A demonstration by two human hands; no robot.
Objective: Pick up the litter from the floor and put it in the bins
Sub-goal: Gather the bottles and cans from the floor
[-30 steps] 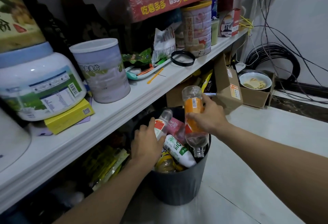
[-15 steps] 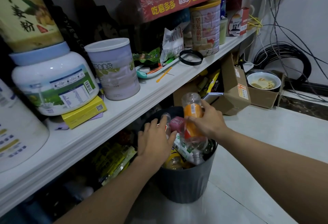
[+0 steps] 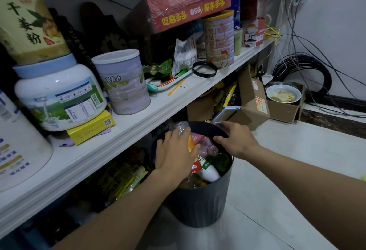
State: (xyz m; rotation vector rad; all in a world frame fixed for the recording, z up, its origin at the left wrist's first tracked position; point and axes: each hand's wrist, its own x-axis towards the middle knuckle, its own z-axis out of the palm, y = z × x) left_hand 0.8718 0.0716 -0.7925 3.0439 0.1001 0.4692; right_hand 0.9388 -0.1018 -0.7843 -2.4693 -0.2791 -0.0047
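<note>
The dark grey ribbed plastic bin (image 3: 200, 206) is heaped to its rim with bottles (both hands lie over the pile), leaving little room inside. The white shelf edge (image 3: 138, 128) overhangs its left side closely. The pale tiled floor (image 3: 281, 170) to its right lies open.
</note>
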